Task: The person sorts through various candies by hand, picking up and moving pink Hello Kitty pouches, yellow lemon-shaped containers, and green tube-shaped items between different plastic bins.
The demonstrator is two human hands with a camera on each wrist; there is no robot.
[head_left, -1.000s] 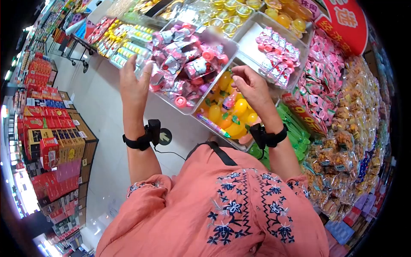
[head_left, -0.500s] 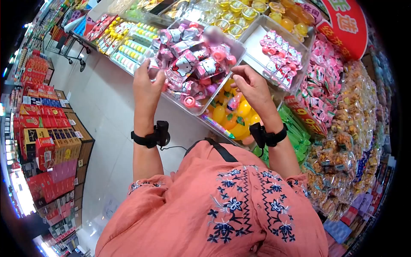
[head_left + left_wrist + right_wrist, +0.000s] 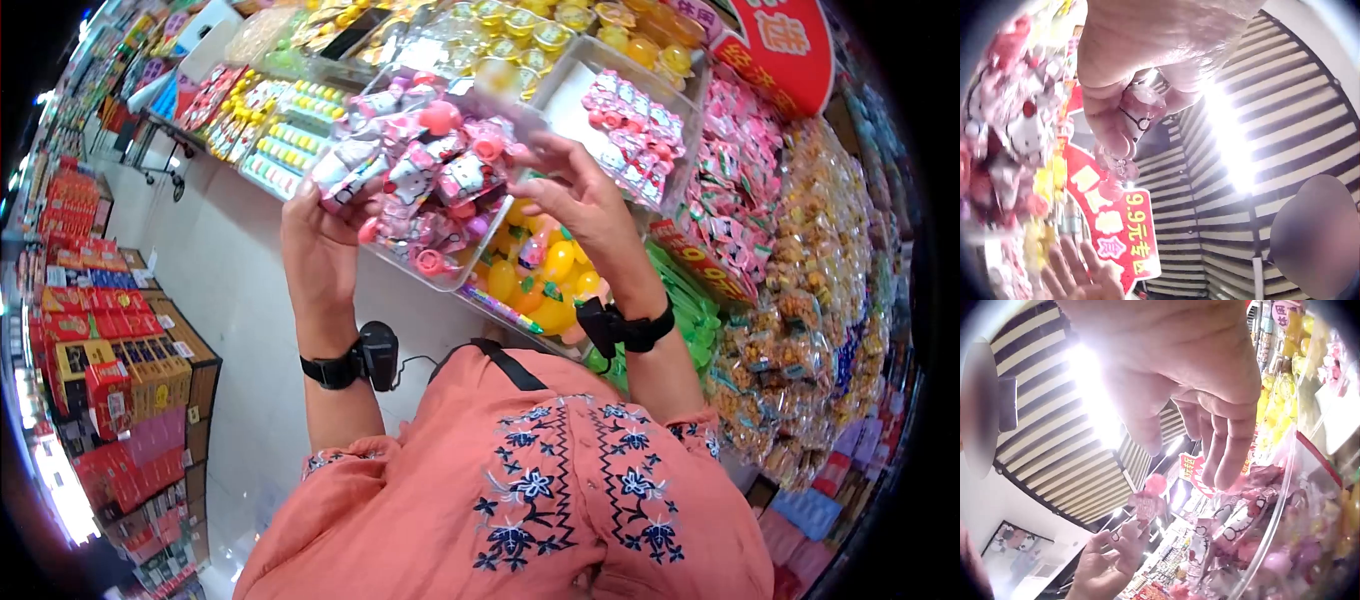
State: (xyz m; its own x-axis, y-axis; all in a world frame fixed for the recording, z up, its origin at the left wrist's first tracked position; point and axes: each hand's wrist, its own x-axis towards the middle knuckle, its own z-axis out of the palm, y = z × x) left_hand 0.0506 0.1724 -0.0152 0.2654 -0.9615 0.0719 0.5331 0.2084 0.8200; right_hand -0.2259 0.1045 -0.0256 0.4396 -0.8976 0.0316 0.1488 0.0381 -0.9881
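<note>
My left hand (image 3: 322, 235) pinches a pink candy packet (image 3: 352, 188) with a cartoon cat on it, at the left side of a clear plastic bin (image 3: 480, 258). In the left wrist view, thumb and fingers close round this shiny wrapper (image 3: 1142, 107). A round pink knob (image 3: 1156, 483) stands out from the held packet in the right wrist view. Similar pink packets (image 3: 465, 175) fill the bin in a heap. Above the bin's right edge is my right hand (image 3: 590, 210), fingers loosely bent, nothing between them.
A bin of yellow fruit-shaped candies (image 3: 560, 262) lies nearer my body. To the right, a white tray (image 3: 562, 98) bears more pink packets, beside heaped pink bags (image 3: 735, 175). Red boxes (image 3: 110, 395) stand on shelves at far left, across the pale floor (image 3: 255, 350).
My left hand has come to grip a packet at the bin's left side; before, its fingers were spread there. The right hand has shifted slightly left over the bin's edge.
</note>
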